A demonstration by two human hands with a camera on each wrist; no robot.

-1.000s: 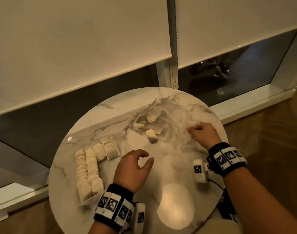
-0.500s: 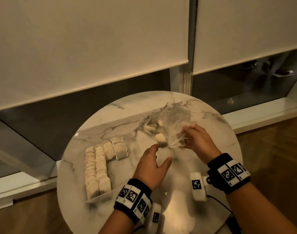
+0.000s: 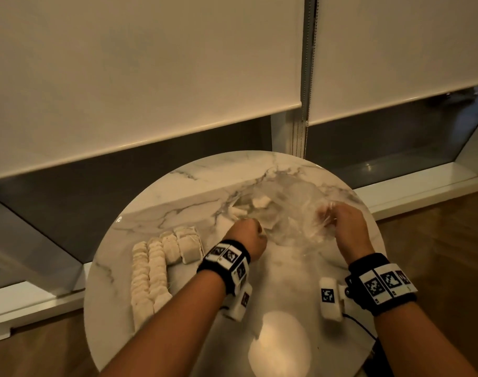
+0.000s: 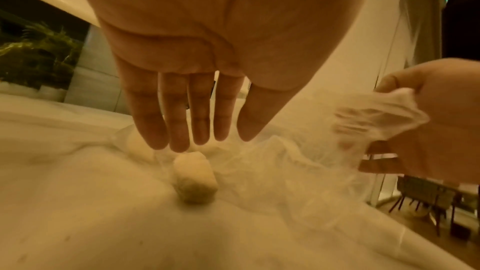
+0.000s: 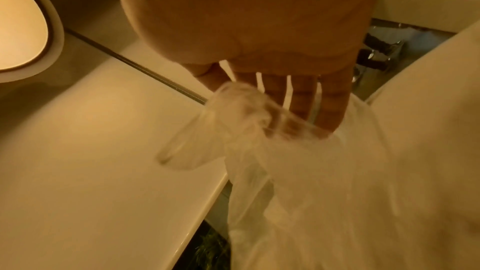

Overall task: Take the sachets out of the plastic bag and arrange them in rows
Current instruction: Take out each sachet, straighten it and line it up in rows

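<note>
on the round marble table, your left hand is now reaching right over one loose sachet. a moment ago this hand was hanging back near you. now its fingers are straight and apart, holding nothing, and the tips are just above the sachet. the sachet is lying on the table at the mouth of the clear plastic bag. your right hand is pinching a bunched edge of the bag, and a moment ago it was lifting the bag higher. now the bag is lying lower and flatter. i think this means the sachet is ready for picking up, and then it is going to the rows.

the rows of sachets are sitting on the left side of the table, well apart from the bag. a few more sachets are still lying inside the bag, farther back. the thin plastic is crinkling close beside the loose sachet, so your fingers could be catching it too. white window blinds are hanging behind the table.
</note>
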